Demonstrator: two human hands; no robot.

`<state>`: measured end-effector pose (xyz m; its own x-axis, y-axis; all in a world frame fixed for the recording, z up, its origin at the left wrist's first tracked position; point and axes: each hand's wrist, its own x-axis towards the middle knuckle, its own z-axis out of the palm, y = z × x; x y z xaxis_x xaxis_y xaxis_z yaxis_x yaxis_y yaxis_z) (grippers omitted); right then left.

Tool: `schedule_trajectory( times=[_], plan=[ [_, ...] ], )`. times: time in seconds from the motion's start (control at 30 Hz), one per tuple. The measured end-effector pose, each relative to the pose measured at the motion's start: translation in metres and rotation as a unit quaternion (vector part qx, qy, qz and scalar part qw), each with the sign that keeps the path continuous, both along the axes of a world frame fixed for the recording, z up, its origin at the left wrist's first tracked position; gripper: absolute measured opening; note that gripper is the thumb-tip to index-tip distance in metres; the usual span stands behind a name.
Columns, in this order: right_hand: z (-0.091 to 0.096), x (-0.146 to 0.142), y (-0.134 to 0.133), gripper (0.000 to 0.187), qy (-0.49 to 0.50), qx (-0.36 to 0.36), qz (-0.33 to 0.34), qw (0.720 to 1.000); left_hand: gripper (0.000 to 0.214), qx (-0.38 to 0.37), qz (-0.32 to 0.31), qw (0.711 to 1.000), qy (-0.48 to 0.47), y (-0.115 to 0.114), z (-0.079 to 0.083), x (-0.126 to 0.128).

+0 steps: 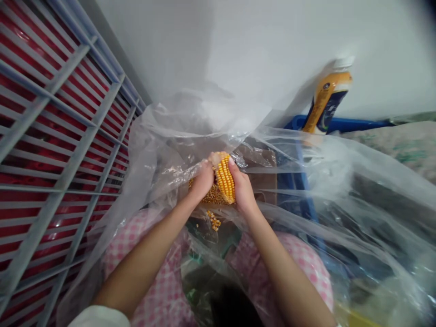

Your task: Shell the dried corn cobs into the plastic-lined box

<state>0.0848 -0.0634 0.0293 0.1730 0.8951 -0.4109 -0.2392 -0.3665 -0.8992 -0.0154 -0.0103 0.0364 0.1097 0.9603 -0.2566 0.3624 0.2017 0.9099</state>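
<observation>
An ear of corn (226, 179) with yellow kernels is held at the middle of the view, over a clear plastic bag. My right hand (242, 187) is closed on its right side, the thumb near the top. My left hand (202, 179) is closed against the ear's left side, its fingertips hidden; a pale patch shows at the top between the hands. Under the hands lies a heap of loose corn kernels (214, 195) in the bag. A small cluster of kernels (214, 220) lies closer to me on the plastic sheet (163, 159).
A grey slatted crate (73, 170) with red behind its slats rises along the left. To the right are a blue bin (306, 190) and a yellow-and-navy bottle (329, 97), leaning near the white wall (255, 50). Pink checked cloth (160, 281) covers my legs.
</observation>
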Motion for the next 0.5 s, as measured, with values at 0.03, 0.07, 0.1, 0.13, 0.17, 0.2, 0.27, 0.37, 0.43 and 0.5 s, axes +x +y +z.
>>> schedule_trajectory(
  times=[0.03, 0.07, 0.1, 0.13, 0.17, 0.2, 0.27, 0.37, 0.43, 0.5],
  plan=[
    [0.0, 0.002, 0.0, 0.056, 0.0, -0.004, -0.012, 1.0, 0.041, 0.011, -0.015, 0.999, 0.033, 0.002, 0.001, -0.002],
    [0.001, 0.003, 0.001, 0.056, -0.01, -0.011, -0.024, 1.0, 0.037, 0.024, -0.021, 0.996, 0.08, 0.004, 0.002, -0.005],
    [0.001, 0.005, 0.001, 0.056, -0.029, -0.016, -0.035, 0.999, 0.037, 0.032, -0.017, 0.991, 0.126, 0.005, 0.004, -0.007],
    [0.003, 0.006, 0.001, 0.056, -0.052, -0.019, -0.04, 0.998, 0.04, 0.032, -0.011, 0.987, 0.159, 0.005, 0.007, -0.008],
    [0.004, 0.007, 0.001, 0.056, -0.08, -0.019, -0.041, 0.996, 0.047, 0.027, -0.011, 0.985, 0.17, 0.004, 0.009, -0.009],
    [0.005, 0.007, 0.0, 0.055, -0.109, -0.018, -0.039, 0.993, 0.053, 0.023, -0.023, 0.986, 0.162, 0.002, 0.011, -0.008],
    [0.008, 0.005, 0.0, 0.054, -0.147, -0.016, -0.034, 0.988, 0.062, 0.026, -0.062, 0.99, 0.124, -0.004, 0.012, -0.004],
    [0.008, 0.0, 0.001, 0.052, -0.142, -0.024, -0.031, 0.989, 0.062, 0.043, -0.071, 0.992, 0.099, -0.013, 0.008, 0.005],
    [0.007, -0.003, 0.001, 0.052, -0.121, -0.029, -0.035, 0.992, 0.062, 0.031, -0.05, 0.994, 0.092, -0.017, 0.004, 0.009],
    [0.005, -0.005, 0.001, 0.052, -0.109, -0.029, -0.041, 0.993, 0.061, 0.02, -0.033, 0.996, 0.075, -0.018, 0.001, 0.011]
  ],
)
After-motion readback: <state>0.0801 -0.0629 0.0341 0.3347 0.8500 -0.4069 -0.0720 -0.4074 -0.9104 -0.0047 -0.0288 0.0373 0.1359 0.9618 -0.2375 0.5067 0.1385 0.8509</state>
